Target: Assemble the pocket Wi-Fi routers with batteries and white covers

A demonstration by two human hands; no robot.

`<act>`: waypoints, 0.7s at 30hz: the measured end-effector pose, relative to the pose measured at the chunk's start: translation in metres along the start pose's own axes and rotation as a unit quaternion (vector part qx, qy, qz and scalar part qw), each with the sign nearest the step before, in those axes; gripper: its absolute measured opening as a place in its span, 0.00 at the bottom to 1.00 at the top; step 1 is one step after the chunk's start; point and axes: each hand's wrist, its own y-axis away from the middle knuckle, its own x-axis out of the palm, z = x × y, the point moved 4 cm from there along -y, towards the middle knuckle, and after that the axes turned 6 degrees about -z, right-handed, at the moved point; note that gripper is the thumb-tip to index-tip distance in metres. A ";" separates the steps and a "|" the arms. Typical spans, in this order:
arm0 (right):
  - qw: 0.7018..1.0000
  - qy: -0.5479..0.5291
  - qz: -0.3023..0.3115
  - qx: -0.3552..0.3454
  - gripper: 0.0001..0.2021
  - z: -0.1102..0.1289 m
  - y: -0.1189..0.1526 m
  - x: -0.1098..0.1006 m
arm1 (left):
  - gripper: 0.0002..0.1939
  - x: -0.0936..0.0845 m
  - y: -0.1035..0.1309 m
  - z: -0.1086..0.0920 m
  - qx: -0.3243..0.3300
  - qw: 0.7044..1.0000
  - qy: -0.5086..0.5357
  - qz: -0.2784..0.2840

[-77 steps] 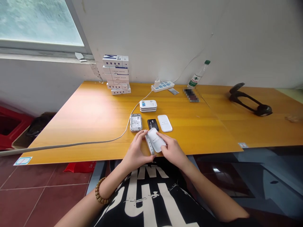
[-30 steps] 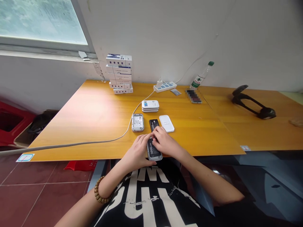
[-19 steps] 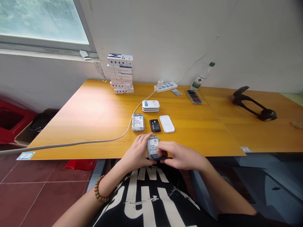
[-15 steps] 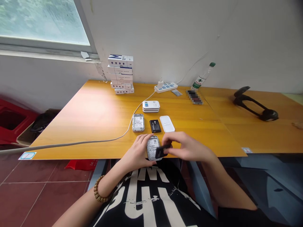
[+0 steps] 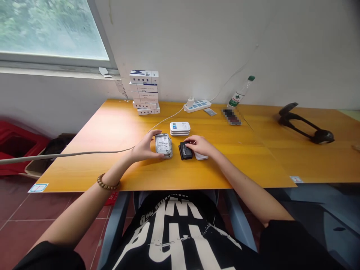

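Hands: left hand (image 5: pixel 144 149) clasps an opened pocket router (image 5: pixel 163 144), stacked on another, backs up; right hand (image 5: pixel 198 145) presses fingers onto black batteries (image 5: pixel 185 150), over a white cover (image 5: pixel 201 156).
Risk: the two-high stacks look likely to slide if nudged; the cable (image 5: pixel 84 153) beside the left wrist could snag.
Surface: glossy orange table (image 5: pixel 107 131), boxes (image 5: pixel 144 92) and power strip (image 5: pixel 197 105) by the white wall, window left.

A yellow wooden table (image 5: pixel 107 127) fills the middle of the frame. On it, a stack of white boxes (image 5: pixel 144 92) stands at upper centre by the wall, with a white power strip (image 5: pixel 197 105), a clear bottle (image 5: pixel 238 93) and what may be a black headset (image 5: pixel 306 127) ranged to the right. Nearer the centre lie a pile of white devices (image 5: pixel 180 128), two stacked opened devices (image 5: pixel 164 145), black batteries (image 5: pixel 185 150), a white cover (image 5: pixel 201 156) and a grey cable (image 5: pixel 84 153) trailing left.
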 end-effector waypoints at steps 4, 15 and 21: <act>0.995 0.093 0.019 -0.036 0.21 0.001 0.010 -0.001 | 0.52 0.008 -0.007 0.018 -0.027 0.997 0.049 0.045; 0.979 0.143 0.106 -0.095 0.36 0.014 0.021 0.002 | 0.51 0.017 -0.004 0.020 -0.010 0.994 0.083 0.074; 0.979 0.142 0.110 -0.092 0.38 0.017 0.023 0.002 | 0.51 0.018 -0.005 0.014 0.000 0.992 0.097 0.076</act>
